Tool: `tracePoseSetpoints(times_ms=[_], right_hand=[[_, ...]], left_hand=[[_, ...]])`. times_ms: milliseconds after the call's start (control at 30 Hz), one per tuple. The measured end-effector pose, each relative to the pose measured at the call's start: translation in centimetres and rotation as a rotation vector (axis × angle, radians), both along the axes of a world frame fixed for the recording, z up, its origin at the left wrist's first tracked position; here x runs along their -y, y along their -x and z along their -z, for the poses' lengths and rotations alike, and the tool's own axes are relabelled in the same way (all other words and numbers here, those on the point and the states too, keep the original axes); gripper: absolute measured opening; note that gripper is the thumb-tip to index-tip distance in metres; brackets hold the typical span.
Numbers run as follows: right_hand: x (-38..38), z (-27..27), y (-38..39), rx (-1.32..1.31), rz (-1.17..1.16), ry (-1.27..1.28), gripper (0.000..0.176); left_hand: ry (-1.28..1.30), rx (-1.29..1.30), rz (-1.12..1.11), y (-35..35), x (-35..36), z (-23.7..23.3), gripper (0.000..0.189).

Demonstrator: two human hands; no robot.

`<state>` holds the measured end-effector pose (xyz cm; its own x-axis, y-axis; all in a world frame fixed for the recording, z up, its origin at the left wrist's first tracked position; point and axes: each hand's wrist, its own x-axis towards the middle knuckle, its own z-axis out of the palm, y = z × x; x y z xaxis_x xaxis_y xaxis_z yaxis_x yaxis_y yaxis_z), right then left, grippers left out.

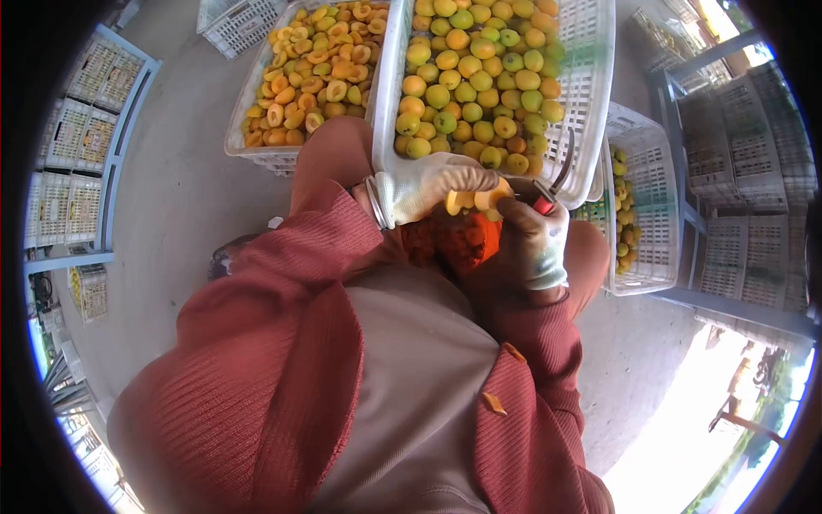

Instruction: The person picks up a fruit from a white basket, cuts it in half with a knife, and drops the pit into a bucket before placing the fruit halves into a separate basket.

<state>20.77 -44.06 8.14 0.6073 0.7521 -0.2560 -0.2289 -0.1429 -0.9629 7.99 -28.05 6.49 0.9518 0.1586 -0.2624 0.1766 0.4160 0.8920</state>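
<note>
Split fruit between two gloved hands. Your left hand (432, 184) pinches the split fruit (462, 202), its thumb and fingers bent around the pale orange pieces; whether these are fully parted cannot be told. Your right hand (533, 240) is wrapped about the knife (544, 206) by its red handle, and its fingertips meet the fruit from the other side. The fruit lies just off the near edge of the whole-fruit crate (385, 90), about midway along that edge and above the orange container (488, 238) at your lap. The knife's curved blade rises near the crate's near right corner, pointing away from you.

Handling, as judged from appearance: the fruit should be light, soft and easily bruised. Its cut faces look moist and are likely slippery, so the firmer hold is on the rounded skin side, with light, even pressure from thumb and fingers spread. Squeezing at the cut rim would probably crush or tear the flesh. The knife should be rigid and light; take it by the handle only, keeping your fingertips clear of the blade. The glove fabric should add some friction, though less once wet with juice.

Left of the whole-fruit crate, beside its left edge, stands the halves crate (233, 128), filled with cut pieces of the same soft kind.
</note>
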Motion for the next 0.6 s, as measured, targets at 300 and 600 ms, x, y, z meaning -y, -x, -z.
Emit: tracePoseSetpoints(times_ms=[300, 600], right_hand=[[-2.1, 1.3, 1.2, 0.055, -0.019, -0.050, 0.028], [-4.6, 3.1, 1.2, 0.137, 0.000, 0.117, 0.028]], left_hand=[[-0.020, 0.060, -0.577, 4.9, -6.4, -3.8, 0.035], [-0.164, -0.413, -0.938, 10.3, -20.3, 3.3, 0.043]])
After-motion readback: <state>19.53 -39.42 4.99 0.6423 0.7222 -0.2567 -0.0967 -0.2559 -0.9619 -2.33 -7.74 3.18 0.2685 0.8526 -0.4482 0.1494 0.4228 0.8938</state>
